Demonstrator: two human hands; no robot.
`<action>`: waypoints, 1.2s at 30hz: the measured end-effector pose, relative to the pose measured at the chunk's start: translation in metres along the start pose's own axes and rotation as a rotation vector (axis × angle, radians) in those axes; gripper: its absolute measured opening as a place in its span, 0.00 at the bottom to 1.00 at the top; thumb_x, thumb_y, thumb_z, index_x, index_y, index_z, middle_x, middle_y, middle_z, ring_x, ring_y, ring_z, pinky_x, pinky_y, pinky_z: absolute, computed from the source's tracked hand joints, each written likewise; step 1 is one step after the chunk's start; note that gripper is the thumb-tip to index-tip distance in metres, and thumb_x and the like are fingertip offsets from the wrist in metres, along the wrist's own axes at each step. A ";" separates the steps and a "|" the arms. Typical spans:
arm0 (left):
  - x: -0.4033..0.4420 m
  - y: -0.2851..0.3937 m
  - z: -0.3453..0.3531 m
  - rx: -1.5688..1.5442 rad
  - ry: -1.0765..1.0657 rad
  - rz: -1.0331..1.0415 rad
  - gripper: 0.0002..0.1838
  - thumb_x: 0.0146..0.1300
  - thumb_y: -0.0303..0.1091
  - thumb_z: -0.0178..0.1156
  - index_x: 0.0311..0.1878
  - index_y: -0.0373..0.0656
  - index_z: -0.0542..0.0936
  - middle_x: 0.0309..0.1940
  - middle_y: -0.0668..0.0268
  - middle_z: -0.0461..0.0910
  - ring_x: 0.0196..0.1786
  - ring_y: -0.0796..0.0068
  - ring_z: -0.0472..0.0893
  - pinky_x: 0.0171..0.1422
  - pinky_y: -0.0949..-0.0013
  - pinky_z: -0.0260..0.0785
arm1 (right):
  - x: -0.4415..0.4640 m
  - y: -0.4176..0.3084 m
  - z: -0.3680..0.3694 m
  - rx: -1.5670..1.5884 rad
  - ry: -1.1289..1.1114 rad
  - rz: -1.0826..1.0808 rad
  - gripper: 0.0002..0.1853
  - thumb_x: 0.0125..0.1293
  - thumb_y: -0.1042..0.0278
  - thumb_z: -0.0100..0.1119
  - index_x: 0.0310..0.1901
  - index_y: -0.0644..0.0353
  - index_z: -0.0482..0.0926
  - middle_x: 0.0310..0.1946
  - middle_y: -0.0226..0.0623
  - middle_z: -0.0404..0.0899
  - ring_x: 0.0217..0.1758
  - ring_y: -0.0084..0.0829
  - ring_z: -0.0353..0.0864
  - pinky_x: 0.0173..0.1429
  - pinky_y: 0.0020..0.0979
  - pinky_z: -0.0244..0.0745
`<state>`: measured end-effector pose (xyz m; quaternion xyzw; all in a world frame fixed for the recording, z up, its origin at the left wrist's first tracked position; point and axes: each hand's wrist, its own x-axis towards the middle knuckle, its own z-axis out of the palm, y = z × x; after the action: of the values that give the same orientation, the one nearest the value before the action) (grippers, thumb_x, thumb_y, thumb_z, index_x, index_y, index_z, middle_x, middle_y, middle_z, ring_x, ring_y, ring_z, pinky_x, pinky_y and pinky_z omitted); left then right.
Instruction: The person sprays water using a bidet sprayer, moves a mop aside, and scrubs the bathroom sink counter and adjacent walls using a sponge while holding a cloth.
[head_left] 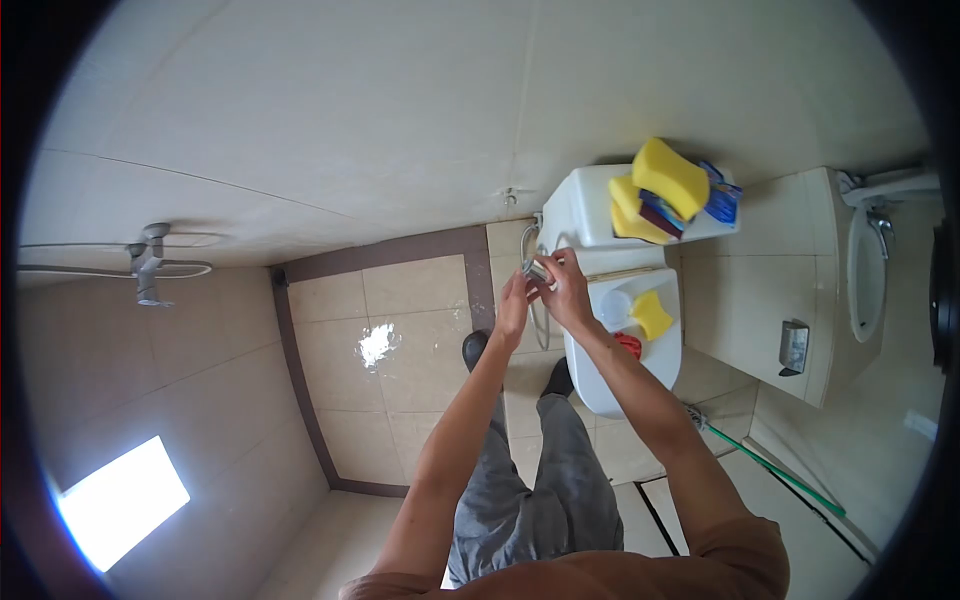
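Note:
Both hands meet in front of the toilet around a small silver fitting (540,270), which looks like a hand-held bidet sprayer; fingers cover much of it. My right hand (568,298) pinches it from the right. On the left side, my left hand (513,308) has its fingers closed against it. A grey hose (543,332) loops down beneath the hands, beside the toilet. On the closed toilet lid (600,385) sit a yellow sponge (652,316), a clear plastic container (616,308) and a red item (628,346), partly behind my right forearm.
Yellow sponges (670,180) and blue packets (721,196) are on the cistern (590,205). A sink (866,272) and soap dispenser (793,347) are at right, near a green-handled pole (780,472). A dark kerb (480,290) borders the wet shower floor (410,390); a shower mixer (150,262) is wall-mounted.

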<state>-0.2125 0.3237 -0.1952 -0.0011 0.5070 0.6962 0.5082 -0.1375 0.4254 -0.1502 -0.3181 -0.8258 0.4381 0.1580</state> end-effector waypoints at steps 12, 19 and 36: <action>0.082 0.018 -0.028 0.017 0.030 0.029 0.22 0.76 0.47 0.50 0.63 0.42 0.69 0.50 0.69 0.76 0.54 0.79 0.72 0.64 0.71 0.62 | 0.080 0.045 0.074 -0.047 -0.063 -0.080 0.26 0.52 0.83 0.64 0.55 0.53 0.79 0.45 0.39 0.69 0.39 0.40 0.81 0.43 0.37 0.80; 0.119 0.025 -0.036 0.164 0.001 0.064 0.29 0.75 0.49 0.52 0.69 0.40 0.66 0.50 0.68 0.77 0.53 0.80 0.73 0.60 0.74 0.65 | 0.105 0.060 0.087 -0.005 0.032 -0.118 0.26 0.53 0.82 0.65 0.55 0.52 0.79 0.44 0.38 0.69 0.37 0.37 0.81 0.41 0.34 0.79; 0.162 0.022 -0.029 0.465 0.081 0.082 0.22 0.74 0.47 0.54 0.59 0.39 0.73 0.44 0.66 0.79 0.45 0.78 0.75 0.52 0.72 0.68 | 0.137 0.128 0.136 0.193 0.288 -0.062 0.24 0.59 0.70 0.63 0.58 0.58 0.77 0.47 0.48 0.75 0.46 0.47 0.80 0.53 0.43 0.75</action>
<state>-0.3216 0.4185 -0.2776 0.1087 0.6732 0.5800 0.4456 -0.2637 0.4843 -0.3350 -0.3353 -0.7582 0.4599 0.3181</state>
